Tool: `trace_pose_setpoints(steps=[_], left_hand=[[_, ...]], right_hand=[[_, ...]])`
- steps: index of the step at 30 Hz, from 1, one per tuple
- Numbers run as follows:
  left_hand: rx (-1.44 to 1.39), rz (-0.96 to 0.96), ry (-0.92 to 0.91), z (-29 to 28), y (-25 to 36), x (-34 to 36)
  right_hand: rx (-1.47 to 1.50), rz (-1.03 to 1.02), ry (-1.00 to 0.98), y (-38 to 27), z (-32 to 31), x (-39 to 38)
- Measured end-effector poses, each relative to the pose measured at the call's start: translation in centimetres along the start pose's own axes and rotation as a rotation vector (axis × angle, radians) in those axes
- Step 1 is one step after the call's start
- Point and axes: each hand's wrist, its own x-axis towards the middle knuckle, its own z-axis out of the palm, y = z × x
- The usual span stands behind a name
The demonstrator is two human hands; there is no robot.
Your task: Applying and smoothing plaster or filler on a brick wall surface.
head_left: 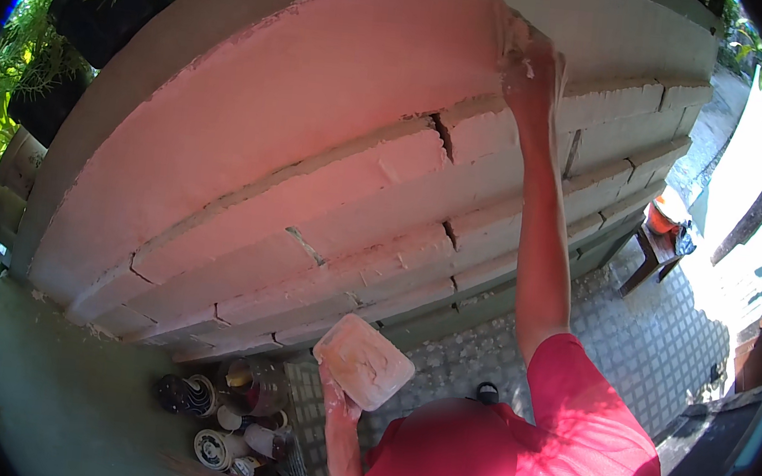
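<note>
My right arm reaches up to the top part of a pale wall (305, 75). My right hand (532, 74), smeared with whitish paste, is closed near the wall's upper surface. A greyish blurred edge shows beside its fingers, but what it grips is not clear. Low in front of me, my left hand (343, 398) holds a shallow, rounded rectangular plastic tub (406, 371) from its side and underneath. Smeared pale paste (361, 351) lies inside the tub. The wall's upper band looks smooth, while lower down are stepped rows of blocks with dark gaps (443, 137).
Potted plants (114, 10) stand beyond the wall's top left edge. Several cans and jars (223, 448) crowd the floor at lower left. On the right, a small wooden stool (649, 259) carries an orange bucket (663, 219). Patterned tiles (620, 325) cover the floor.
</note>
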Motion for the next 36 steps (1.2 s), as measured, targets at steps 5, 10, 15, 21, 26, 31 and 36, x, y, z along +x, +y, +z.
trace_pose_setpoints(steps=[5, 10, 15, 21, 26, 31, 36], left_hand=[[-0.043, -0.026, -0.021, -0.3, 0.3, 0.3], [0.064, -0.033, -0.040, 2.1, 0.8, 0.5], [0.028, -0.032, -0.037, 1.3, 0.6, 1.1], [0.050, -0.006, -0.037, 0.6, 0.2, 1.0], [0.064, -0.007, -0.018, 0.0, -0.1, 1.3], [0.083, 0.004, -0.041, 1.8, 0.6, 1.6], [0.049, -0.028, -0.058, 1.5, 0.4, 1.9]], right_hand=[[-0.084, -0.177, 0.023, -10.2, 5.3, -4.9], [-0.196, -0.350, -0.187, -14.8, 8.5, -9.8], [0.018, -0.198, -0.178, -11.3, 5.3, -7.6], [-0.058, 0.113, -0.054, -3.9, -0.2, -0.8], [-0.283, -0.236, 0.141, -7.0, 5.1, -4.8], [-0.164, -0.294, -0.119, -11.7, 7.1, -8.1], [-0.015, -0.106, -0.179, -9.5, 1.7, -3.7]])
